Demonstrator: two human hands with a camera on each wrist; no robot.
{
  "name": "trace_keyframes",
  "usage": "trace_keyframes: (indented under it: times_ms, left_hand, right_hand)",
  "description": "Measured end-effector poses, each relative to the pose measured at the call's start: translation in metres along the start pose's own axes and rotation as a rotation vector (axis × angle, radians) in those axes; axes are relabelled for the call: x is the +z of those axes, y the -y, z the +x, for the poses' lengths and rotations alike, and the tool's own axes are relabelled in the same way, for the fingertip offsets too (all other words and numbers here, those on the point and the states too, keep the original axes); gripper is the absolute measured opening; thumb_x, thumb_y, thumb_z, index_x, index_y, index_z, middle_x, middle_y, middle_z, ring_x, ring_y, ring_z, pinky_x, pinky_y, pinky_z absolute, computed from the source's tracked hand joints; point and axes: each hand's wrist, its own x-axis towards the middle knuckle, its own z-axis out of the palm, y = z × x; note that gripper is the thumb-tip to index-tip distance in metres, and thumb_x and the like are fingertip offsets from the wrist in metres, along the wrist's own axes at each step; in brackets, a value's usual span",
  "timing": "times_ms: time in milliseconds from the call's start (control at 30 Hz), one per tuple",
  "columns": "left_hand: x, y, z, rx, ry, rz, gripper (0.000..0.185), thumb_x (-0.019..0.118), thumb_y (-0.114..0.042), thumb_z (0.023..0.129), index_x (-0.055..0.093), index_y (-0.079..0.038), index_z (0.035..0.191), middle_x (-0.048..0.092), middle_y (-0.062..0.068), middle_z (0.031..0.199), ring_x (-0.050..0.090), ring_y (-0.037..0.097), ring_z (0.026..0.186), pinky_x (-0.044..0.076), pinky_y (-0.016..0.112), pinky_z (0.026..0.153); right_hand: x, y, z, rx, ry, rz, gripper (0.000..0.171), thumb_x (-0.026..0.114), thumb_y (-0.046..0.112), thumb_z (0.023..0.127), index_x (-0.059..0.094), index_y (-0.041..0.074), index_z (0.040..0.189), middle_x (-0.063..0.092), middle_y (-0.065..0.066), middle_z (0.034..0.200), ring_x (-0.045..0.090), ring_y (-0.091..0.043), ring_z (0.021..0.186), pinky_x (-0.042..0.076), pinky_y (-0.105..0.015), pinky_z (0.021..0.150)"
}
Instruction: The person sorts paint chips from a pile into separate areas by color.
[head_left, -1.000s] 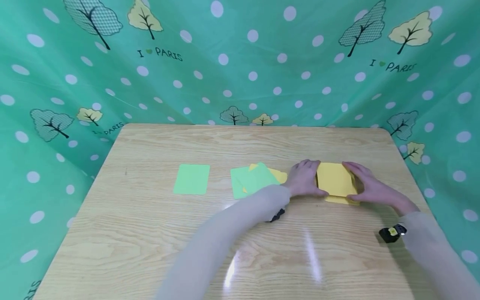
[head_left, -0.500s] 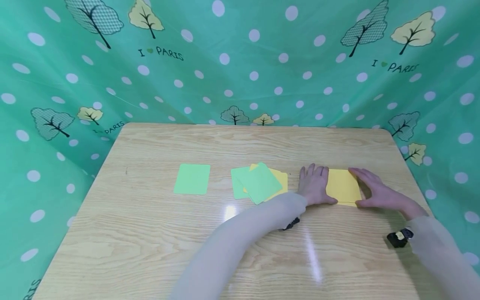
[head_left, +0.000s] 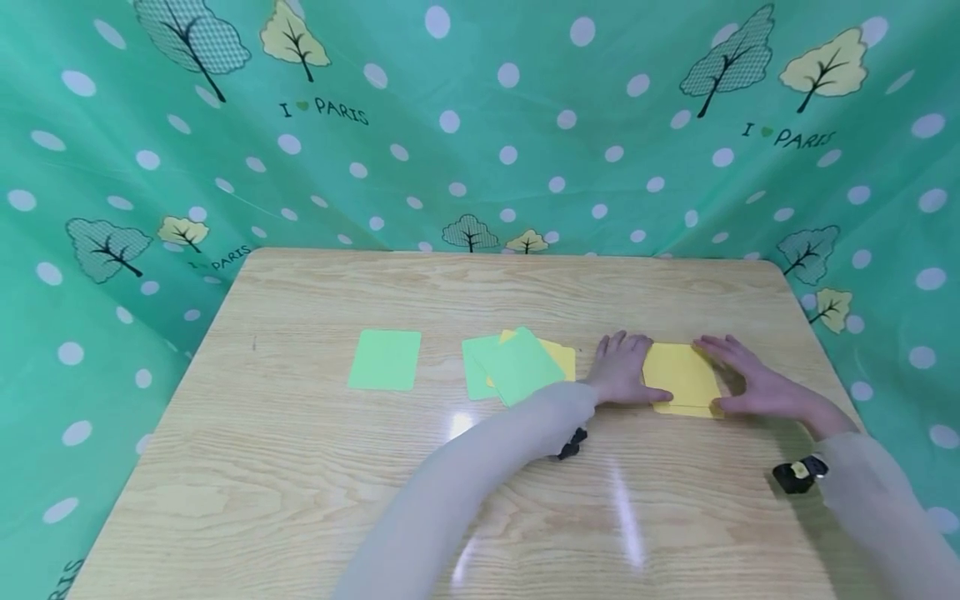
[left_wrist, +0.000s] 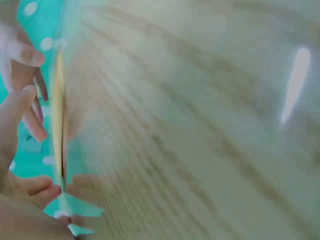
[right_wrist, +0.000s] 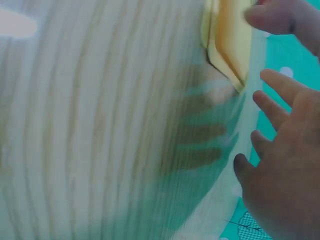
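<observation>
A stack of yellow square sheets (head_left: 681, 375) lies on the right of the table, its layers slightly out of line at the front edge. My left hand (head_left: 621, 371) is at the stack's left side, fingers extended, thumb over its front left corner. On the opposite side my right hand (head_left: 750, 387) spreads its fingers, index finger and thumb by the right corners. Seen edge-on in the left wrist view, the yellow stack (left_wrist: 58, 115) is thin. In the right wrist view several spread fingers of the right hand (right_wrist: 287, 150) stand apart from the yellow sheets (right_wrist: 230, 40).
Left of my left hand, green square sheets (head_left: 517, 367) overlap yellow ones (head_left: 562, 357) at different angles, partly under my sleeve. One green square (head_left: 385, 360) lies farther left by itself. A green dotted curtain (head_left: 480, 125) hangs behind the wooden table (head_left: 225, 467).
The yellow stack has shifted slightly right and toward me, and its sheets line up more closely. Both hands moved right with it; the left hand then drew slightly back left.
</observation>
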Motion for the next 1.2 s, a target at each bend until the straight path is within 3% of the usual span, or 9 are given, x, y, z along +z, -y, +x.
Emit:
trace_keyframes:
  times_ms: [300, 567, 767, 933, 1200]
  left_hand:
    - [-0.021, 0.022, -0.007, 0.097, -0.046, -0.246, 0.080, 0.067, -0.051, 0.086, 0.038, -0.007, 0.147, 0.040, 0.005, 0.149, 0.028, 0.020, 0.140, 0.019, 0.028, 0.114]
    - [-0.051, 0.053, -0.026, 0.052, -0.099, -0.406, 0.080, 0.072, -0.042, 0.085, 0.037, -0.006, 0.147, 0.033, 0.007, 0.153, 0.021, 0.025, 0.143, 0.016, 0.035, 0.115]
    - [-0.062, 0.082, -0.037, 0.004, -0.142, -0.483, 0.076, 0.072, -0.037, 0.086, 0.037, -0.004, 0.146, 0.035, 0.011, 0.152, 0.027, 0.025, 0.141, 0.020, 0.034, 0.114]
    - [-0.065, 0.105, -0.051, -0.031, -0.139, -0.512, 0.073, 0.068, -0.039, 0.090, 0.037, -0.005, 0.147, 0.035, 0.012, 0.151, 0.029, 0.026, 0.140, 0.023, 0.035, 0.114]
    - [-0.075, 0.137, -0.079, -0.072, -0.100, -0.427, 0.074, 0.067, -0.040, 0.090, 0.035, -0.006, 0.148, 0.033, 0.013, 0.152, 0.019, 0.030, 0.143, 0.017, 0.043, 0.116]
  right_hand:
    - [0.007, 0.025, 0.013, -0.058, -0.065, -0.039, 0.081, 0.077, 0.010, 0.077, 0.035, -0.002, 0.145, 0.020, -0.034, 0.149, 0.000, -0.055, 0.138, 0.004, -0.080, 0.097]
    - [0.020, 0.041, 0.030, -0.107, -0.087, -0.056, 0.072, 0.077, 0.014, 0.078, 0.044, 0.002, 0.141, 0.026, -0.030, 0.148, 0.008, -0.052, 0.138, 0.015, -0.083, 0.090]
    - [0.034, 0.052, 0.049, -0.145, -0.086, -0.061, 0.067, 0.077, 0.012, 0.079, 0.047, 0.001, 0.138, 0.028, -0.028, 0.147, 0.009, -0.051, 0.138, 0.017, -0.080, 0.093]
    - [0.048, 0.061, 0.066, -0.168, -0.031, -0.065, 0.070, 0.078, 0.016, 0.079, 0.046, 0.004, 0.140, 0.031, -0.026, 0.147, 0.008, -0.050, 0.139, 0.016, -0.077, 0.098]
    - [0.063, 0.078, 0.086, -0.162, 0.041, -0.021, 0.075, 0.077, 0.021, 0.082, 0.040, 0.011, 0.146, 0.028, -0.018, 0.151, 0.002, -0.039, 0.143, 0.016, -0.072, 0.104]
